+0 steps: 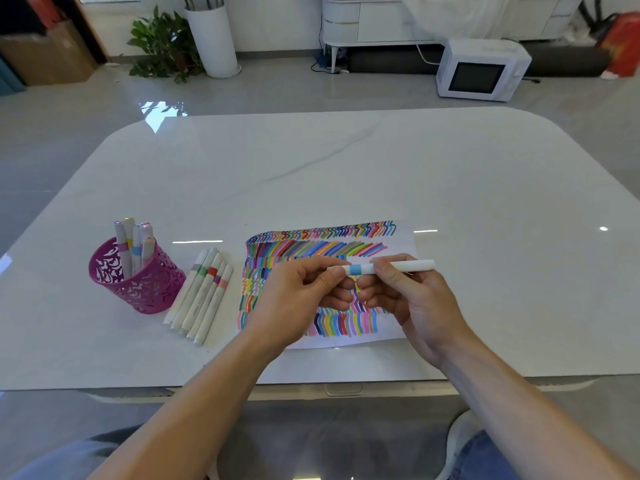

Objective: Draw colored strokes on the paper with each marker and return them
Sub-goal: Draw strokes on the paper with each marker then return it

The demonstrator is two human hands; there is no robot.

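A white marker with a blue band [360,269] lies level above the paper [398,244], held between both hands. My left hand [298,299] pinches its left end, where the cap sits. My right hand [412,296] grips the barrel to the right of the band. The paper is covered with rows of coloured strokes. Several white markers [204,292] lie side by side on the table left of the paper. A pink cut-out pen holder [138,282] further left has several markers standing in it.
The white marble table [346,168] stretches far beyond the paper, and its front edge runs just below my wrists. On the floor behind stand a white microwave [481,69], a potted plant [162,43] and a tall white vase [213,39].
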